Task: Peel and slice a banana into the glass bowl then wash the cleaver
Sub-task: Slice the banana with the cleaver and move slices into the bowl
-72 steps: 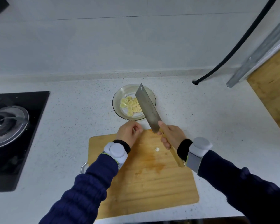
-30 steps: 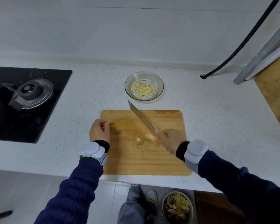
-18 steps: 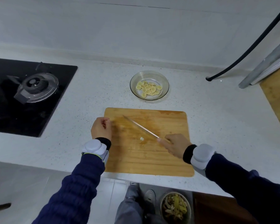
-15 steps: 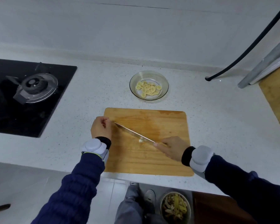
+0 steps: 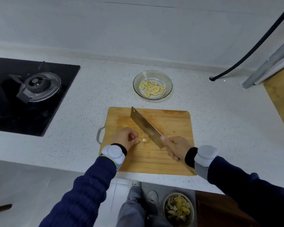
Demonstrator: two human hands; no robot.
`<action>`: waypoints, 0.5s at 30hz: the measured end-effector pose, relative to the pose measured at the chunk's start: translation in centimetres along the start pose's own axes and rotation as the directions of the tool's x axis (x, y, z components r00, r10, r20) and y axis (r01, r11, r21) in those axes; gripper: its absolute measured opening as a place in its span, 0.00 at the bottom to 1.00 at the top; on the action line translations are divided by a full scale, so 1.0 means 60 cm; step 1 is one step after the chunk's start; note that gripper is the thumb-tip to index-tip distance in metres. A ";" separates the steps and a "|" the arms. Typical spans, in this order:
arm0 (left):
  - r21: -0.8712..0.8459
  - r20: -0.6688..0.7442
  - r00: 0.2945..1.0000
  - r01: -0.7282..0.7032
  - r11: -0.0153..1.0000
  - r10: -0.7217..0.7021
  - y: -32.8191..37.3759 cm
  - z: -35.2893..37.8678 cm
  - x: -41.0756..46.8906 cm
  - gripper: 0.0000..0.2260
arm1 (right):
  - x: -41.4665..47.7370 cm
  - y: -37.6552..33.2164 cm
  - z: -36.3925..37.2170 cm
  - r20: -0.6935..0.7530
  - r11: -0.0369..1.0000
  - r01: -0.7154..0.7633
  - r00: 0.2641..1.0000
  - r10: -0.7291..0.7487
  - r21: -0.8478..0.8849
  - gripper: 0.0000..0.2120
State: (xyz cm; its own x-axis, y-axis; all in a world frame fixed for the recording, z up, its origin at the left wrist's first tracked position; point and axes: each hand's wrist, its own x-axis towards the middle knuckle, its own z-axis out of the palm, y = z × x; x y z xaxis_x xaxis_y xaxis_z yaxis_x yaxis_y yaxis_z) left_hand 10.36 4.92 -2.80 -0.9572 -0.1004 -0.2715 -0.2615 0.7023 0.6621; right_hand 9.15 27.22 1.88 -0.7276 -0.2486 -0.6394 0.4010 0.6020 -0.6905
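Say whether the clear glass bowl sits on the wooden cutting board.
No, the clear glass bowl stands on the speckled countertop, beyond the wooden cutting board.

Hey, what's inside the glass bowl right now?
The glass bowl holds a loose heap of round banana slices, some overlapping. Nothing else shows inside. The parts of slices lying under other slices are covered and cannot be seen.
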 end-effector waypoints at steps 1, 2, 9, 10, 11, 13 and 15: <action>0.037 0.028 0.999 -0.024 0.999 0.023 0.007 0.008 0.002 0.09 | -0.002 0.001 0.005 -0.012 1.000 0.003 1.000 -0.003 0.024 0.23; 0.076 0.049 0.998 -0.042 0.996 0.039 0.012 0.012 0.004 0.10 | -0.002 0.001 0.009 -0.025 0.999 0.005 1.000 -0.004 0.047 0.23; 0.248 0.084 0.994 -0.095 0.964 0.076 0.033 0.039 0.017 0.05 | -0.010 0.013 0.017 -0.052 0.986 -0.009 0.999 0.018 0.168 0.22; 0.260 0.083 0.994 -0.095 0.961 0.075 0.035 0.040 0.018 0.05 | -0.011 0.013 0.017 -0.051 0.986 -0.003 0.999 0.012 0.166 0.22; 0.269 0.085 0.994 -0.093 0.959 0.072 0.036 0.042 0.019 0.04 | -0.012 0.014 0.016 -0.054 0.987 0.001 0.999 0.008 0.162 0.22; 0.282 0.091 0.994 -0.090 0.955 0.066 0.036 0.044 0.021 0.04 | -0.014 0.014 0.017 -0.055 0.989 0.004 0.998 0.004 0.150 0.22; 0.298 0.092 0.993 -0.095 0.950 0.071 0.036 0.045 0.020 0.03 | -0.015 0.014 0.017 -0.054 0.990 0.007 0.999 0.001 0.140 0.22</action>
State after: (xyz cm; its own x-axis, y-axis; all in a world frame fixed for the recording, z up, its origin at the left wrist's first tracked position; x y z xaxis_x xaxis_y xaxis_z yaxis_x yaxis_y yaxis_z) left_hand 8.95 8.21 -3.58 -0.9578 0.0147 -0.2870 -0.1204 0.8864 0.4471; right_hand 10.72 27.19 1.53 -0.7564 -0.2064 -0.6207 0.4701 0.4883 -0.7353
